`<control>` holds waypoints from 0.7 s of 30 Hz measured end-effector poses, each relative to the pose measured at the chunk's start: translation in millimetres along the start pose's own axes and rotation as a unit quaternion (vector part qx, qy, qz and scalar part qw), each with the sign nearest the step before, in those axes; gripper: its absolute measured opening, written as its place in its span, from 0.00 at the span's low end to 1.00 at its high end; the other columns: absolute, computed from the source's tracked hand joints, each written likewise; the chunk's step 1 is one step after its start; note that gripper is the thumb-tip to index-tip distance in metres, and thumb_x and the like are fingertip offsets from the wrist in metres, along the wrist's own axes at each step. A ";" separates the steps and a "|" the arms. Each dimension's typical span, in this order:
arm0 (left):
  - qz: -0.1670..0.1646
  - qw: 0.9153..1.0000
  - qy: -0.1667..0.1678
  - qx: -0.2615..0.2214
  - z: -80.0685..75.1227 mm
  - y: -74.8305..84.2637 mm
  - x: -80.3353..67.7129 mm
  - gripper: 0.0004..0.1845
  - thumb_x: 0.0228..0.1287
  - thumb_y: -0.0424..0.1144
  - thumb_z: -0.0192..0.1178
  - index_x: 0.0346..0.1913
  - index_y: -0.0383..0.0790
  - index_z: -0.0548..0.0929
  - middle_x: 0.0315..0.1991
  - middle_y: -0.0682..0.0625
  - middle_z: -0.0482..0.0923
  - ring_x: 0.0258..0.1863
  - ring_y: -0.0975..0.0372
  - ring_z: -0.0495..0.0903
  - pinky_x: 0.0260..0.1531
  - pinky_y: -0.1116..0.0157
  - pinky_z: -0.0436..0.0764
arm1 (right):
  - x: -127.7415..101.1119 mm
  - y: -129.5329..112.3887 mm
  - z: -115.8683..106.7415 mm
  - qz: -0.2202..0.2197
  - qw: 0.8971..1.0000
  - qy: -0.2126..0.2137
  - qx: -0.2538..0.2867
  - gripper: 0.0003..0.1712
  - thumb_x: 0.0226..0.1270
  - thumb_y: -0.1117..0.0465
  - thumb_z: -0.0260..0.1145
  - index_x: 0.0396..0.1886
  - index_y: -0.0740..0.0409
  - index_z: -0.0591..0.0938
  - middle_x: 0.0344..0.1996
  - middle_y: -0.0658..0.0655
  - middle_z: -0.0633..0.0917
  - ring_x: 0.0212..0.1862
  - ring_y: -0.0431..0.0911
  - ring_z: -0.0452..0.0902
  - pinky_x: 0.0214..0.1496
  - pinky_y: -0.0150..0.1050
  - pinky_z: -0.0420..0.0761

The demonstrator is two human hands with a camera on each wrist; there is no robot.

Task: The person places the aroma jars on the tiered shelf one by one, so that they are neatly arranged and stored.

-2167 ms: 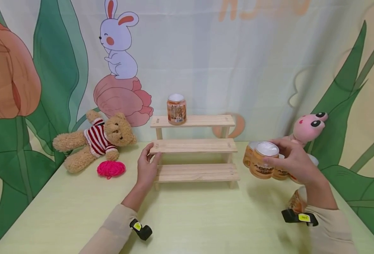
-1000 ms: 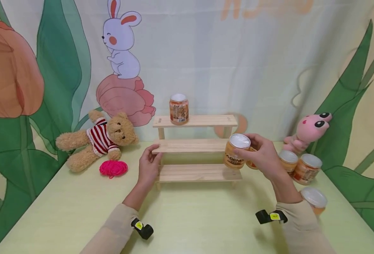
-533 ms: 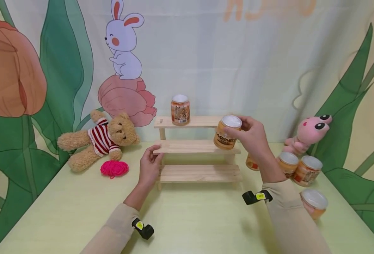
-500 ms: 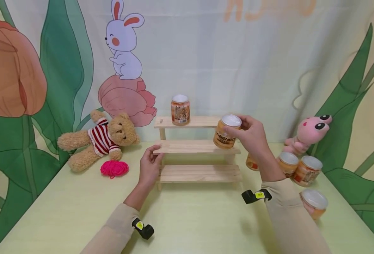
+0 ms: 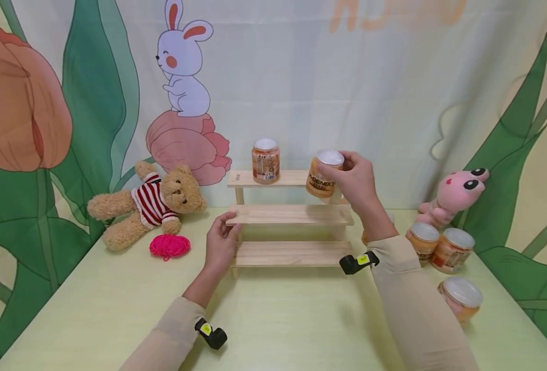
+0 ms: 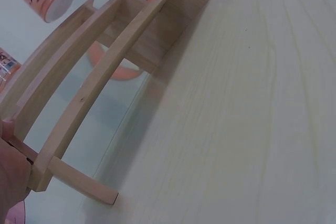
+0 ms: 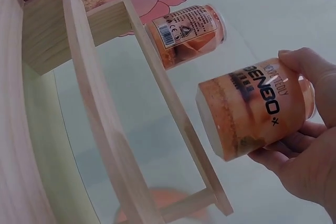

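Note:
A three-tier wooden display rack (image 5: 292, 214) stands mid-table. My left hand (image 5: 219, 245) grips the left end of its middle board between thumb and fingers; only part of that hand (image 6: 13, 174) shows in the left wrist view. With thumb and fingers round its upper part, my right hand (image 5: 360, 185) holds an orange-labelled jar (image 5: 320, 181) with a silvery-white lid, near the right end of the top board. In the right wrist view, the held jar's (image 7: 247, 116) base is apart from the board. Another such jar (image 5: 266, 165) sits upright on the top board's left part.
Several more jars (image 5: 451, 251) stand on the table at right, one partly behind my right forearm. A pink big-eyed toy (image 5: 456, 193) is behind them. At left lie a teddy bear (image 5: 150, 206) and a pink yarn ball (image 5: 170, 247). A printed curtain (image 5: 301, 77) hangs behind.
My right hand has carried the jar from the group at right, leftward and up past the middle board to top-board height. The left hand keeps its grip on the rack.

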State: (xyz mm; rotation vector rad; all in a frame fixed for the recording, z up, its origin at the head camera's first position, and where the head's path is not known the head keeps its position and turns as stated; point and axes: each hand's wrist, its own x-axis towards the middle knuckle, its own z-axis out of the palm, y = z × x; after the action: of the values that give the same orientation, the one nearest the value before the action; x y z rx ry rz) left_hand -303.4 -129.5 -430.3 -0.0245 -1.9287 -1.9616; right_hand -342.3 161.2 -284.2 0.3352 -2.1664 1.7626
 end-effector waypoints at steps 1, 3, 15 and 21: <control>0.000 1.000 0.002 0.001 0.1 -0.8 0.2 0.16 0.72 0.31 0.59 0.60 0.35 0.76 0.47 0.36 0.82 0.41 0.63 0.76 0.35 0.72 0.75 | 2.6 -0.6 1.7 0.001 1.000 0.001 0.000 0.37 0.59 0.50 0.77 0.62 0.64 0.75 0.53 0.60 0.80 0.54 0.48 0.76 0.55 0.42 0.78; 0.000 1.000 0.003 0.003 0.6 -0.8 -0.1 0.16 0.72 0.31 0.59 0.60 0.35 0.76 0.47 0.37 0.82 0.41 0.64 0.76 0.34 0.73 0.75 | 7.4 -1.9 4.5 0.004 1.000 0.004 0.001 0.38 0.58 0.51 0.77 0.62 0.65 0.75 0.53 0.60 0.80 0.54 0.49 0.75 0.56 0.44 0.77; -0.001 1.000 0.006 0.008 1.3 2.5 -1.1 0.16 0.72 0.31 0.60 0.60 0.36 0.77 0.46 0.36 0.82 0.40 0.64 0.76 0.33 0.72 0.76 | 29.7 -2.9 14.1 0.035 0.999 0.005 -0.030 0.39 0.58 0.52 0.77 0.63 0.67 0.74 0.54 0.61 0.79 0.55 0.51 0.75 0.58 0.46 0.77; -0.006 1.000 -0.004 0.020 0.6 24.7 -11.7 0.17 0.72 0.29 0.59 0.61 0.31 0.75 0.47 0.34 0.81 0.40 0.62 0.76 0.35 0.68 0.77 | 36.4 4.4 16.4 0.030 0.999 -0.014 -0.033 0.40 0.60 0.50 0.76 0.66 0.66 0.72 0.57 0.61 0.79 0.57 0.52 0.75 0.59 0.47 0.77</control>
State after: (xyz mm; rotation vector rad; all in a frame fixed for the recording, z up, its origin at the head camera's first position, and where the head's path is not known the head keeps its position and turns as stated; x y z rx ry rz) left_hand -285.7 -125.4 -409.9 -0.0089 -1.9772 -1.9319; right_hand -379.1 147.0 -276.9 0.2813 -2.2709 1.7224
